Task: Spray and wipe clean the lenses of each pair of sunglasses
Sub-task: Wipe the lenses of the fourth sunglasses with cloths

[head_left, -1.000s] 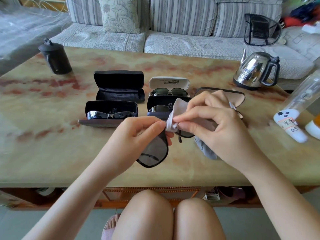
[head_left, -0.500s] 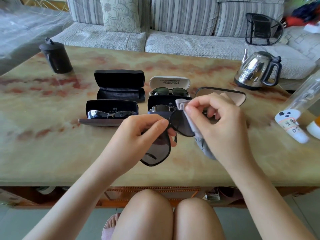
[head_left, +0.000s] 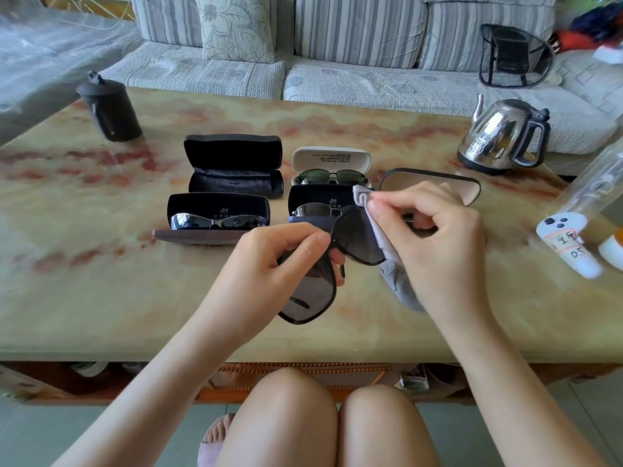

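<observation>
At the left of the middle row a cased pair (head_left: 215, 221) lies open on the counter (head_left: 101, 298), and neither of your hands touches it. Just right of it, in the centre of the frame, your left hand (head_left: 269, 264) pinches the sunglasses (head_left: 310, 294) between the two lenses, fingers closed on the frame, and holds them above the counter. Their long axis runs on a steep slant. One lens hangs low, toward the bottom of the frame below your left hand. The other rises up and to the right.

That upper lens meets the cloth (head_left: 401, 288). Your right hand (head_left: 438, 251) pinches the cloth over the lens's right edge, fingertips curled on the fabric, with the loose tail hanging beneath. So the lens being worked lies toward your right hand, and the lower lens sits on the left hand's side, away from the cloth.

I judge you are wiping the upper lens. To reach the lower one you would need to swing the frame in your left hand, or bring the cloth down and left across it. At the far right edge a clear bottle (head_left: 569, 251) with a white head rests on the counter, nearer your right hand. It is probably the spray.
</observation>
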`<move>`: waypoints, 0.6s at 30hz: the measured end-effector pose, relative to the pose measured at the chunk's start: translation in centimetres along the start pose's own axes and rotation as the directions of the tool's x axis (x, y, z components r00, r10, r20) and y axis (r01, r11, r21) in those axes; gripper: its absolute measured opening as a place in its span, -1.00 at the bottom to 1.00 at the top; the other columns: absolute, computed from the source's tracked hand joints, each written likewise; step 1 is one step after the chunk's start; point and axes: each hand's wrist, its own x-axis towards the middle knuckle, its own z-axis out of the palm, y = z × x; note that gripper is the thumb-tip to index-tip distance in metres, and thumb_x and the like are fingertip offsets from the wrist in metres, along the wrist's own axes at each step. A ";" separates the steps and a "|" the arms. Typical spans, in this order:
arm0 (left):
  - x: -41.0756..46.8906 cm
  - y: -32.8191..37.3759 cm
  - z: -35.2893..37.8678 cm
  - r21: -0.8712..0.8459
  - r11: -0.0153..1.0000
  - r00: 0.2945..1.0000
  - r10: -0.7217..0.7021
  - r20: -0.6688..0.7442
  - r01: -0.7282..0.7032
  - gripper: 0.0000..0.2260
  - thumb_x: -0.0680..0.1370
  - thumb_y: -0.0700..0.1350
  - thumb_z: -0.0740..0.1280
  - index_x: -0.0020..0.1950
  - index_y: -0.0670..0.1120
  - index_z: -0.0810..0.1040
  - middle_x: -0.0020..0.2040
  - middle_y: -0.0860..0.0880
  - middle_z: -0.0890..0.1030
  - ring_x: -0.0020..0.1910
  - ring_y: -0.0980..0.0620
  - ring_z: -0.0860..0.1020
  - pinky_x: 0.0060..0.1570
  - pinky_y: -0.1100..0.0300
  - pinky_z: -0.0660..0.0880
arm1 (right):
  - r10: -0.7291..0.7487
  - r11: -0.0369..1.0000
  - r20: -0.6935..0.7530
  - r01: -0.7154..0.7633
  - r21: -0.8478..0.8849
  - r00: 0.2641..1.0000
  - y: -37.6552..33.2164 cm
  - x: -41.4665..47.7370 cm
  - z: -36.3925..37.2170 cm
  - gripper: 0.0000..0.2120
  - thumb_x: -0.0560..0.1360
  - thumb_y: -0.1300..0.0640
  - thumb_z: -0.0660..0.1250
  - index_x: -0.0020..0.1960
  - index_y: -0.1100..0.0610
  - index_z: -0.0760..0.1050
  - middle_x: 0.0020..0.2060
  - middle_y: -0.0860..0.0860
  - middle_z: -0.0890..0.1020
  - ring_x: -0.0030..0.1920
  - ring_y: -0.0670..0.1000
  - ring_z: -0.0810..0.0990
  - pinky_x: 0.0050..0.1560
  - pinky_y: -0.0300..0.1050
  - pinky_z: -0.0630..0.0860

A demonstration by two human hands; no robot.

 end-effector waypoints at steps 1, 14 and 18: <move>0.0 0.0 0.0 -0.005 1.000 1.000 -0.002 -0.005 0.002 -0.72 0.64 -0.15 0.20 -0.18 -0.11 0.65 -0.26 0.03 0.69 -0.20 0.13 0.64 -0.12 0.39 0.46 | -0.007 1.000 0.010 0.007 0.011 1.000 -0.3 -0.3 0.2 -0.94 0.49 0.20 0.42 -0.09 0.09 0.66 -0.29 -0.10 0.58 -0.21 -0.01 0.48 -0.14 -0.30 0.35; 0.1 -0.7 0.0 0.035 0.999 1.000 0.009 -0.005 -0.008 -0.69 0.64 -0.03 0.20 -0.16 -0.15 0.62 -0.28 -0.07 0.64 -0.25 -0.03 0.59 -0.14 0.05 0.52 | -0.158 0.987 0.130 0.162 -0.017 0.979 -1.4 -1.7 1.0 -0.87 0.51 0.16 0.38 -0.08 0.18 0.69 -0.27 0.02 0.61 -0.19 0.06 0.50 -0.11 -0.09 0.43; 0.0 -0.1 0.0 -0.005 1.000 1.000 0.001 -0.010 -0.001 -0.70 0.65 -0.17 0.19 -0.19 -0.09 0.64 -0.27 0.03 0.68 -0.20 0.11 0.64 -0.11 0.35 0.48 | -0.053 0.998 0.002 0.053 -0.032 0.999 0.5 0.2 -0.1 -0.92 0.51 0.19 0.40 -0.09 0.16 0.68 -0.28 0.01 0.60 -0.20 0.08 0.49 -0.16 -0.11 0.41</move>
